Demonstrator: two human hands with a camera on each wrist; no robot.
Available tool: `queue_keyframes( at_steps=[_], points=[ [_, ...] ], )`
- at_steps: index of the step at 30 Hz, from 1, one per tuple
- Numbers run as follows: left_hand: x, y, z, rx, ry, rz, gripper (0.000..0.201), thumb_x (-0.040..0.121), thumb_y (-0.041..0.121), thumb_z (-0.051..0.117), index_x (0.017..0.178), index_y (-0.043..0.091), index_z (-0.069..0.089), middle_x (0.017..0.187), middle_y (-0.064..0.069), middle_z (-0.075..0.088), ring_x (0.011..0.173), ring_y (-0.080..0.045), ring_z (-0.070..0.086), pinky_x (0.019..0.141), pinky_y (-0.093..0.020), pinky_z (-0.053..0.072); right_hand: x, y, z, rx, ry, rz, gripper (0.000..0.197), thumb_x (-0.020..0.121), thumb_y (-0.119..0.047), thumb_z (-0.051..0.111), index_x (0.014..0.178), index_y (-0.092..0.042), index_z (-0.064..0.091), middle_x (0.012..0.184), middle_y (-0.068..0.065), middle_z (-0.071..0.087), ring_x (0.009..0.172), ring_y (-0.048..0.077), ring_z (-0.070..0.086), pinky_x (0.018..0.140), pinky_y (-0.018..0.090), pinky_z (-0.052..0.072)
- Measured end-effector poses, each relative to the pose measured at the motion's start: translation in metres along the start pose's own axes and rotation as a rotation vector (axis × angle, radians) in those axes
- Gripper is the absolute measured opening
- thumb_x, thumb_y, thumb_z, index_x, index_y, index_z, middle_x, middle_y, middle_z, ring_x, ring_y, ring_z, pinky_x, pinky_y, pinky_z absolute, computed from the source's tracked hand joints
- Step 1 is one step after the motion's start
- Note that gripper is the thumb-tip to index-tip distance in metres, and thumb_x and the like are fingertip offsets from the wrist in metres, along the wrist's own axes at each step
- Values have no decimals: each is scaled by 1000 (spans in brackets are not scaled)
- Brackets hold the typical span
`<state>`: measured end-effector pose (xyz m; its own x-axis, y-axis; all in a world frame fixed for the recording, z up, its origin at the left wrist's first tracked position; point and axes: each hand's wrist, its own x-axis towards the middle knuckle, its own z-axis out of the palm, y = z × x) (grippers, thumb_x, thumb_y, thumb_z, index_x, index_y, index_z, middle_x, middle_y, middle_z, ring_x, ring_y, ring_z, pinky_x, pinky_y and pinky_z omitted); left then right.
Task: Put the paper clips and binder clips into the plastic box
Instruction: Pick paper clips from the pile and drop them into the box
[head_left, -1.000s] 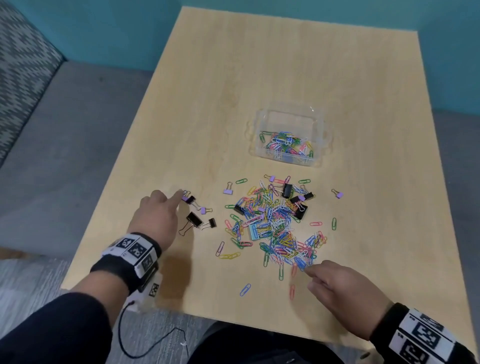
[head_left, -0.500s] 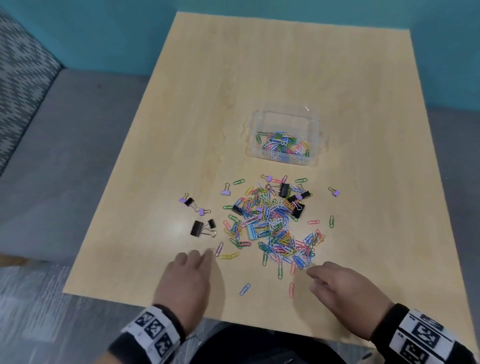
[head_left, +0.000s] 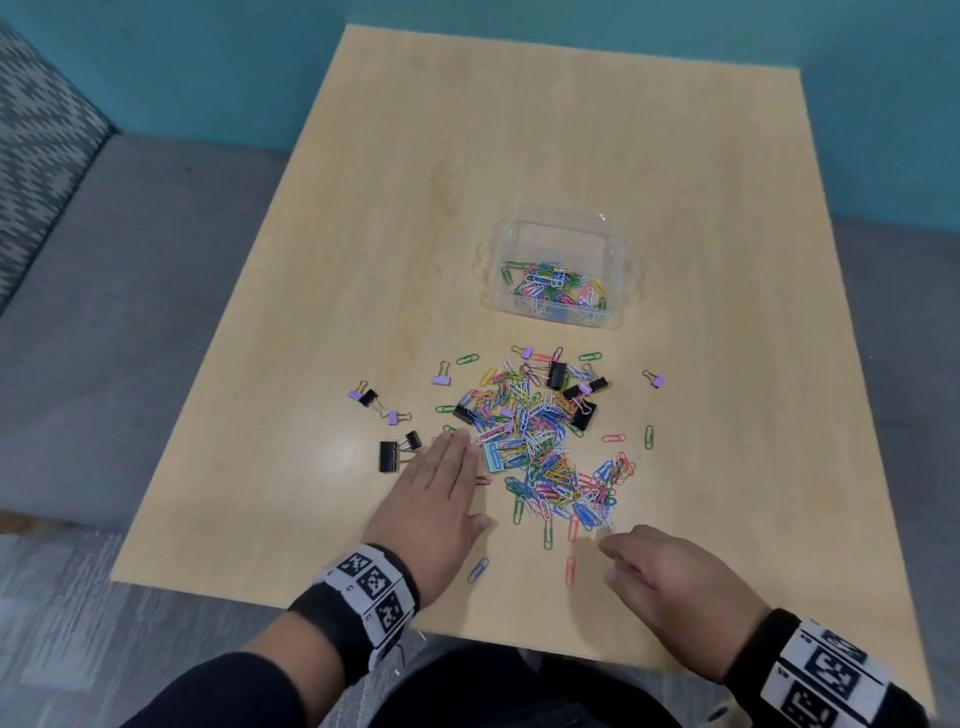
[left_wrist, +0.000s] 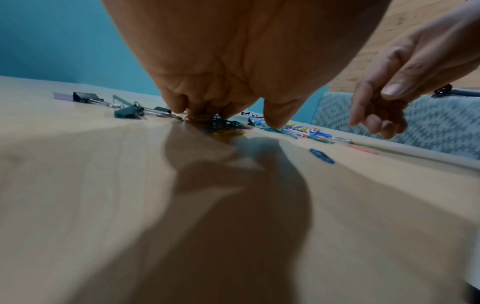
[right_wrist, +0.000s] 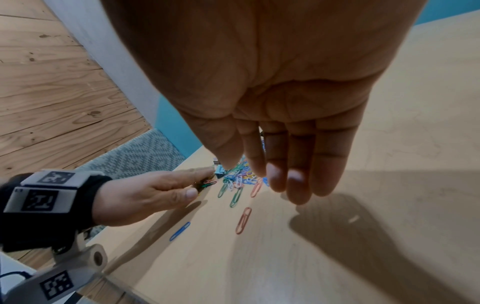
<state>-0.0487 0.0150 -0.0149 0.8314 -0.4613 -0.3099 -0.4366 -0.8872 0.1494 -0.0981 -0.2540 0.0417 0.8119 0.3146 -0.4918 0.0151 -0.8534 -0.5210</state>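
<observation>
A heap of coloured paper clips (head_left: 540, 441) lies mid-table, with black binder clips (head_left: 557, 375) and small purple ones (head_left: 441, 379) in and around it. Beyond it stands the clear plastic box (head_left: 561, 218), holding several paper clips. My left hand (head_left: 457, 467) lies flat with straight fingers, fingertips (left_wrist: 197, 117) touching clips at the heap's left edge. My right hand (head_left: 610, 560) hovers at the heap's near edge, fingers loosely curled and holding nothing. The right wrist view shows both the right hand (right_wrist: 259, 174) and the left hand (right_wrist: 155, 191) at the heap.
More black binder clips (head_left: 389, 456) and purple ones (head_left: 356, 395) lie left of the heap. Single clips lie near the table's front edge: a blue one (head_left: 478, 569) and a red one (head_left: 570, 569). A grey sofa (head_left: 130, 312) runs along the table's left.
My left hand left the binder clips on the left, drew back toward the near edge, then slid forward, flat, to the heap's left side. My right hand has barely moved.
</observation>
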Motion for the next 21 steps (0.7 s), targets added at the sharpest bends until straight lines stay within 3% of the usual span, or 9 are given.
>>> queue_keyframes(
  at_steps=[2,5,8,13,16,21],
  points=[
    [-8,0,5,2,-17,23,72,92,50,29,139,-3,38,150,-23,29,139,-35,29,109,-49,33,-2,1,1,9,14,-10,24,90,-39,41,107,-30,56,79,-13,44,74,4,43,72,26,37],
    [-19,6,16,-16,-53,109,72,93,50,29,142,-4,31,152,-23,23,141,-35,21,109,-48,31,-6,3,4,-2,16,-8,23,88,-42,39,100,-30,55,74,-14,41,71,3,41,68,23,32],
    [-15,13,13,8,-13,109,68,95,46,29,144,-1,28,154,-20,21,143,-34,15,111,-48,26,-7,4,6,2,26,-4,22,91,-40,42,104,-28,56,75,-16,40,72,2,41,68,22,31],
    [-4,19,-5,21,124,107,55,89,42,35,131,11,51,143,-12,44,134,-33,36,107,-48,36,-7,1,6,-5,4,-2,25,94,-37,44,115,-29,55,83,-16,41,80,5,44,75,25,37],
    [-6,15,-1,-71,177,119,45,85,40,45,121,15,55,133,-7,52,122,-31,45,98,-45,44,-8,2,5,2,10,2,25,94,-35,46,116,-28,56,82,-15,42,78,5,44,73,24,36],
    [14,9,-6,-235,231,-40,33,75,33,56,105,17,53,106,-4,59,92,-30,52,77,-43,47,-11,6,9,19,-15,28,32,92,-40,42,119,-29,56,89,-13,49,86,8,52,78,25,40]
  ],
)
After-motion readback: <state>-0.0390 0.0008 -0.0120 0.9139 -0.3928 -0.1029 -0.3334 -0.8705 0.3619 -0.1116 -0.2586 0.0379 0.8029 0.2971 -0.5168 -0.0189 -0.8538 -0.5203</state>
